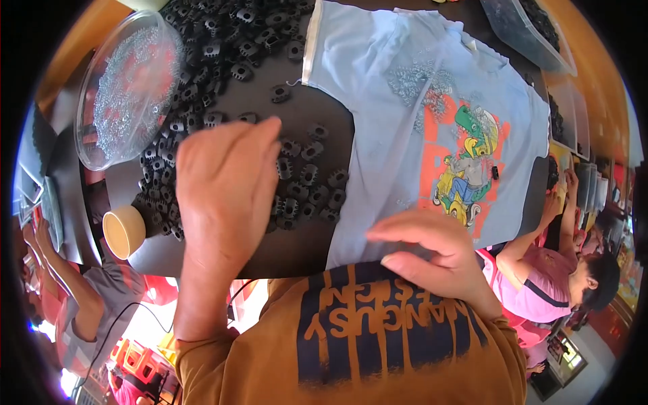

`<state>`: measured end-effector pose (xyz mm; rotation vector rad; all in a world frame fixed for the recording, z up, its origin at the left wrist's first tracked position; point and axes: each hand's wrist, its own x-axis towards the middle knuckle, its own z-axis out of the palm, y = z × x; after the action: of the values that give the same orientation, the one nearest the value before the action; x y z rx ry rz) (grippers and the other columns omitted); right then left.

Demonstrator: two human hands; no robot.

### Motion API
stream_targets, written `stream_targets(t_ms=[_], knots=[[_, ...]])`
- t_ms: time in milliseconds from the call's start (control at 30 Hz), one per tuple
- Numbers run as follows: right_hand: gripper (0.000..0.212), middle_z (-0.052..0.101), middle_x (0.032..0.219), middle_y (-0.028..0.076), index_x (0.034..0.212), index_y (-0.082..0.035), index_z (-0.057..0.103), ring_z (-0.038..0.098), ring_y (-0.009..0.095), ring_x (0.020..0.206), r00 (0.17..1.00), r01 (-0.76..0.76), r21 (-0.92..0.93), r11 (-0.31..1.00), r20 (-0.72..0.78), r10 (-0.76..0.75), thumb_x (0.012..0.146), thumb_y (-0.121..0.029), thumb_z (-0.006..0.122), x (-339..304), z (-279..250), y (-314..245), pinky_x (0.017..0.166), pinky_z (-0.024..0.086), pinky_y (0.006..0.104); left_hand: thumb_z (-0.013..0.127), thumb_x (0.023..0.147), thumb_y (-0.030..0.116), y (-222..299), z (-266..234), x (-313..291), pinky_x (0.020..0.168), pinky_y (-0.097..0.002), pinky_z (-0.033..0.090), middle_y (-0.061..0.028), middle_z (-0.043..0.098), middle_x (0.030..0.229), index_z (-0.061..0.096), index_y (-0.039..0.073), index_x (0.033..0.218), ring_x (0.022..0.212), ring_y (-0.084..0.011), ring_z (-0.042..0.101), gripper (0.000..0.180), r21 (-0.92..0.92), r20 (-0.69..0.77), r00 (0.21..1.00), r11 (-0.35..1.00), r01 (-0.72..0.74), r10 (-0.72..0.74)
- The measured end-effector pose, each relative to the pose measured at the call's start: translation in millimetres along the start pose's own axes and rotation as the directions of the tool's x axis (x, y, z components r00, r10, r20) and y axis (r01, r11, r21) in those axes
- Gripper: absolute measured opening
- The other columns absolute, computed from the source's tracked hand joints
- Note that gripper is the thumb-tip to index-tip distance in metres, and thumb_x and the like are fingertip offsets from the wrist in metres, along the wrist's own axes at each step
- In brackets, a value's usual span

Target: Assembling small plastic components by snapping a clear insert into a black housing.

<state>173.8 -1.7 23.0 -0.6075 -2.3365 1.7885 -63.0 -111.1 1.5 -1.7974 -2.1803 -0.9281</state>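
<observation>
My left hand (226,182) is over the pile of small black toothed plastic pieces (216,67), which look like hair claw clip parts. Its fingers curl in under the palm, and whatever they hold is hidden. Above the near edge of a light blue T-shirt (385,155) with a cartoon print, my right hand (432,250) has its thumb and fingers apart, with nothing between them. Small silvery springs (422,84) lie scattered on the shirt. One black clip piece (495,173) rests on the print.
A clear round tub (128,88) of springs stands at the left, beyond a yellowish cup (124,232) at the table edge. Clear bins (533,34) with black pieces sit far right. People work on both sides, including one in pink (540,283).
</observation>
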Motion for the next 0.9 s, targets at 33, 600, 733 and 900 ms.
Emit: stream_targets(t_ms=[33,600,733,900], knots=[[0.025,0.069,0.102,0.012,0.106,0.001,0.066,0.065,0.021,0.092,1.0,0.012,0.093,0.996,0.014,-0.014,0.081,-0.003,0.068,-1,5,3,0.076,0.05,0.0299,0.07,0.072,0.001,-3,0,8,0.075,-0.0371,0.044,-0.0069,0.062,0.088,0.067,0.004,0.099,0.08,-0.0262,0.059,0.027,0.042,0.041,0.999,0.999,-0.022,0.02],[0.036,0.061,0.112,0.012,0.123,0.005,0.054,0.058,0.017,0.1,0.955,0.015,0.524,0.851,-0.259,0.143,0.089,-0.001,0.061,2,15,-3,0.086,0.046,0.0286,0.067,0.081,-0.001,47,-10,7,0.068,-0.025,0.046,-0.0065,0.061,0.088,0.056,0.001,0.109,0.076,-0.013,0.058,0.03,-0.692,0.433,0.901,0.637,0.34,-0.012],[0.033,0.062,0.104,0.012,0.114,0.003,0.061,0.058,0.018,0.089,0.955,0.252,0.285,0.925,-0.226,-0.19,0.082,-0.003,0.069,11,9,-1,0.078,0.046,0.03,0.069,0.083,-0.001,61,-11,-6,0.068,-0.0212,0.048,-0.0035,0.057,0.092,0.053,-0.001,0.104,0.076,-0.0064,0.057,0.026,-0.762,0.628,0.767,0.099,0.64,-0.132],[0.021,0.063,0.099,0.008,0.103,0.002,0.063,0.058,0.015,0.084,0.946,0.278,0.384,0.881,-0.267,-0.182,0.084,-0.005,0.07,4,8,11,0.075,0.046,0.0271,0.057,0.091,0.001,69,-7,-6,0.071,-0.0203,0.045,-0.0053,0.058,0.094,0.05,-0.002,0.108,0.079,-0.0073,0.055,0.019,-0.703,0.709,0.698,-0.173,0.689,-0.1]])
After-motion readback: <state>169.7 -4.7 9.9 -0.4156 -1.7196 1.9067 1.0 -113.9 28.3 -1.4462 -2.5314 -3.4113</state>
